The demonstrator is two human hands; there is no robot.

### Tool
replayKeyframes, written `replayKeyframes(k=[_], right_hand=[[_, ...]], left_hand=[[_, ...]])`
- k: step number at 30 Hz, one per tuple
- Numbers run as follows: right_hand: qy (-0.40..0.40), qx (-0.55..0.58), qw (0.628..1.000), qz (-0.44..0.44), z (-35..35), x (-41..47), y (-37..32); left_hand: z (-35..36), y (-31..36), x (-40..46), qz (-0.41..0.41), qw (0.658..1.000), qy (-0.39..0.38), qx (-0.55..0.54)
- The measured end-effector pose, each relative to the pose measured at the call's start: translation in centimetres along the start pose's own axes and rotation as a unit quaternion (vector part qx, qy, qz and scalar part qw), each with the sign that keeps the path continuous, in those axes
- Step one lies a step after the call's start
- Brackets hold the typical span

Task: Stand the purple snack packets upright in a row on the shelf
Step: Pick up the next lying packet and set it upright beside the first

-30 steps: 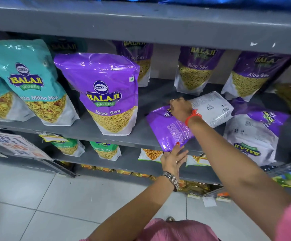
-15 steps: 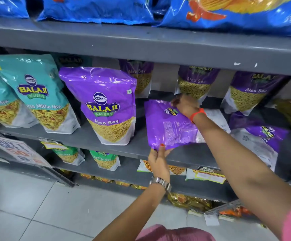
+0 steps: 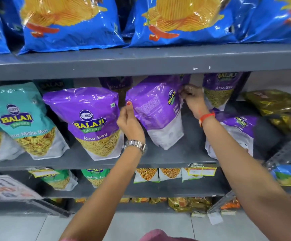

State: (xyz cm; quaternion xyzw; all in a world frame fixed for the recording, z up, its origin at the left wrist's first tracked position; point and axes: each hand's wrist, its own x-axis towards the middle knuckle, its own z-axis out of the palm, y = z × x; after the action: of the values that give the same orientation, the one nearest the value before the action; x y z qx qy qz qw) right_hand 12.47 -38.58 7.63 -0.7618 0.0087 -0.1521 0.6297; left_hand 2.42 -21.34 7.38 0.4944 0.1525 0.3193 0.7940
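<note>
Fingers (image 3: 184,94) of the right hand (image 3: 192,100) pinch the top right corner of a purple snack packet (image 3: 151,110), and the left hand (image 3: 130,122) pinches its left edge, so both hands are closed on it. The packet has its back to us and leans a little, with its white bottom touching the grey shelf (image 3: 189,153). It stands just beside an upright purple packet (image 3: 90,120) that faces the front. I think the step now is standing this one up. Next, it likely needs to be turned to face front and set straight, then let go gently so it does not tip. Another purple packet (image 3: 235,136) lies slumped on the right, and it still needs standing up. More purple ones stand at the back. Teal packets (image 3: 19,119) sit on the left. Blue chip bags (image 3: 71,23) fill the shelf above. Below are more snacks and a pale tiled floor (image 3: 141,225).
</note>
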Motion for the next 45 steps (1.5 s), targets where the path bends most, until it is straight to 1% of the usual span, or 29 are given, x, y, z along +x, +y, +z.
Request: replayKeyframes(k=[3, 4, 6, 8, 12, 14, 16, 18, 20, 22, 24, 27, 29, 32, 33, 35, 38, 41, 43, 45], right_hand=[[0.003, 0.057, 0.998, 0.031, -0.7, -2.3, 0.8], [0.007, 0.087, 0.995, 0.048, -0.9, -2.9, 1.2], [0.015, 0.150, 0.985, 0.082, -1.1, -3.8, 1.7], [0.014, 0.180, 0.979, 0.097, -1.2, -4.3, 1.5], [-0.012, 0.171, 0.979, 0.112, -1.6, -4.7, 1.0], [-0.022, 0.155, 0.982, 0.109, -1.9, -5.0, 1.0], [-0.024, 0.140, 0.984, 0.105, -2.1, -5.3, 1.2], [-0.020, 0.128, 0.986, 0.104, -2.3, -5.8, 1.4], [-0.016, 0.113, 0.989, 0.099, -2.4, -6.6, 1.9], [-0.026, 0.119, 0.989, 0.086, -2.5, -7.7, 2.7], [-0.043, 0.145, 0.984, 0.091, -2.1, -8.9, 3.7], [-0.056, 0.148, 0.982, 0.107, -0.3, -10.2, 4.6], [-0.070, 0.114, 0.987, 0.090, 1.3, -10.6, 5.1], [-0.090, 0.067, 0.992, 0.056, 3.0, -11.1, 5.3], [-0.082, 0.061, 0.993, 0.051, 3.3, -11.2, 5.3], [-0.038, 0.063, 0.997, 0.035, 3.2, -11.0, 5.2], [0.032, 0.116, 0.992, 0.032, 2.3, -9.9, 4.9], [0.063, 0.149, 0.986, 0.047, 1.5, -8.1, 4.1], [0.046, 0.175, 0.981, 0.073, 1.3, -7.2, 3.6], [-0.004, 0.194, 0.977, 0.093, 1.4, -6.9, 3.2]], left_hand=[[0.9, 0.7, 1.2, 0.062, 0.996, -0.030, 0.054], [1.2, 0.8, 1.6, 0.072, 0.994, -0.042, 0.074], [1.6, 0.9, 2.2, 0.055, 0.992, -0.063, 0.095], [1.6, 0.6, 2.4, 0.034, 0.991, -0.071, 0.112], [0.8, -0.8, 0.6, 0.065, 0.985, -0.096, 0.132], [0.1, -1.9, -0.6, 0.089, 0.976, -0.081, 0.182], [-0.6, -2.9, -2.1, 0.140, 0.958, -0.079, 0.236], [-1.1, -3.8, -3.5, 0.164, 0.933, -0.139, 0.288], [-1.3, -4.6, -4.7, 0.147, 0.910, -0.224, 0.316], [-1.2, -5.1, -5.2, 0.114, 0.901, -0.278, 0.314], [-1.0, -5.2, -5.3, 0.079, 0.902, -0.305, 0.295], [-1.0, -5.1, -4.8, 0.033, 0.915, -0.331, 0.228], [-1.2, -5.0, -3.8, 0.022, 0.924, -0.327, 0.197], [-1.3, -4.8, -1.7, 0.017, 0.936, -0.297, 0.186], [-1.5, -4.9, -0.9, 0.010, 0.941, -0.287, 0.181], [-1.8, -5.0, 0.4, -0.016, 0.951, -0.260, 0.167], [-1.9, -5.0, 1.8, -0.045, 0.965, -0.206, 0.158], [-1.7, -5.2, 2.7, -0.084, 0.973, -0.165, 0.134], [-1.3, -5.1, 3.2, -0.107, 0.972, -0.152, 0.144], [-1.1, -5.1, 3.3, -0.131, 0.970, -0.141, 0.147]])
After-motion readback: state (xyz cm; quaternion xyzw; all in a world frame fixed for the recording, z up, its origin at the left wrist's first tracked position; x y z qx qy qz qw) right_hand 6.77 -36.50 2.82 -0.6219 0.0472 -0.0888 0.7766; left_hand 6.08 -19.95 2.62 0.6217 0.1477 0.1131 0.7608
